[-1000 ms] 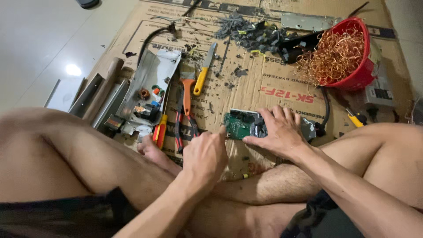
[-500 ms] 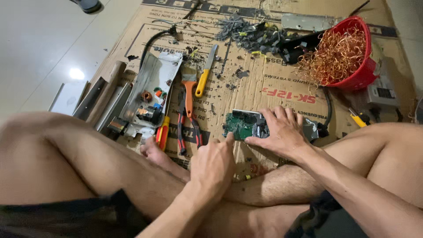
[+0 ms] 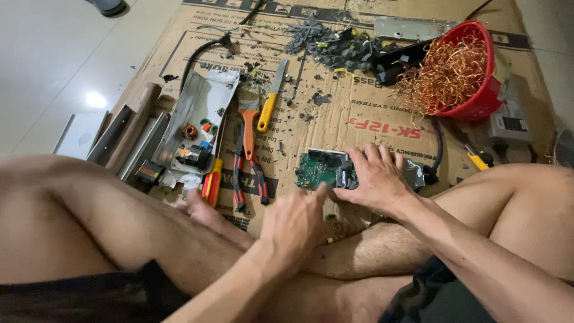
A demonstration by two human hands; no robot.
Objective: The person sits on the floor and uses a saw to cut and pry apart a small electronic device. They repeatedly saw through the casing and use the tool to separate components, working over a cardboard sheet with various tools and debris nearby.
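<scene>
I sit cross-legged on flattened cardboard [image 3: 365,122]. My right hand [image 3: 373,176] presses down on a green circuit board [image 3: 315,169] with a silvery metal part attached, fingers spread over it. My left hand [image 3: 296,224] hovers just in front of the board, index finger stretched toward its near edge, holding nothing that I can see. My knees frame both sides of the view.
Red-handled pliers [image 3: 246,173], an orange tool [image 3: 248,128], a yellow-handled knife [image 3: 270,100] and a screwdriver [image 3: 210,185] lie left of the board. A gutted metal casing [image 3: 194,128] lies further left. A red basket of copper wire [image 3: 460,75] stands at right, dark scraps [image 3: 332,45] behind.
My left hand has moved right and forward toward the circuit board, its index finger now reaching the board's edge. The right hand stays pressed on the board.
</scene>
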